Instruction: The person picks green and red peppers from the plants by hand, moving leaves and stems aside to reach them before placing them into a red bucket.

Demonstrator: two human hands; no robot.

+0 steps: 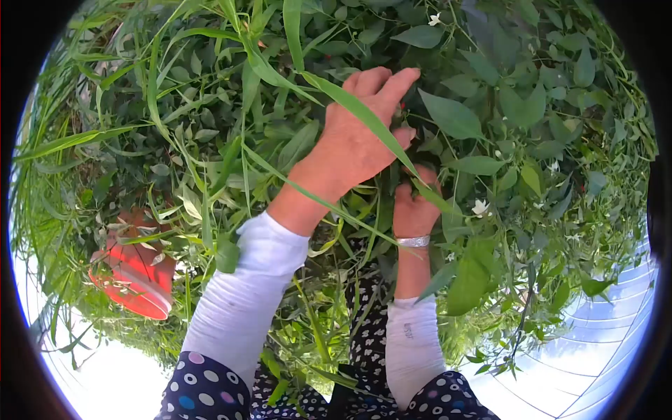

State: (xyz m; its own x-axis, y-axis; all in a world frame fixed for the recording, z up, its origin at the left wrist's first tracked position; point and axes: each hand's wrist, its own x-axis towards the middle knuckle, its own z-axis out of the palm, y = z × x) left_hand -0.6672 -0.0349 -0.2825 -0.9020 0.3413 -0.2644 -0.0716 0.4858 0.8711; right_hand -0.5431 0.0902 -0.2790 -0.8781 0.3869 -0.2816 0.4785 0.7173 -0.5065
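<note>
- The pepper plant (pixel 476 119) fills most of the view, from about 9 o'clock round to 3 o'clock, with lots of green leaves and long thin grass blades.
- A red bucket (pixel 136 276) sits at about 8 o'clock, low on the left, partly hidden by grass. It is well apart from both hands.
- The left hand (pixel 357 136) is just above the middle, toward 12 o'clock. It reaches up into the leaves. Its fingers (pixel 392 84) are close together and bent around a stem or leaf bunch, but leaves hide what they pinch, so I cannot tell for sure.
- A long grass blade (pixel 350 105) lies across the back of the left hand.
- A tiny red bit (pixel 400 109), maybe a pepper, peeks out right by the left fingertips.
- The right hand (pixel 414 203) is just right of the middle, below the left hand, at about 3 o'clock from the center. It is pushed into the leaves, so its fingers are hidden and I cannot tell if they are apart or together.
- A silver bracelet (pixel 413 241) goes around the right wrist.
- White sleeves cover both arms, and a dotted dark cloth (pixel 210 392) shows at 6 o'clock.
- Small white flowers (pixel 480 207) sit near the right hand, at about 3 o'clock.
</note>
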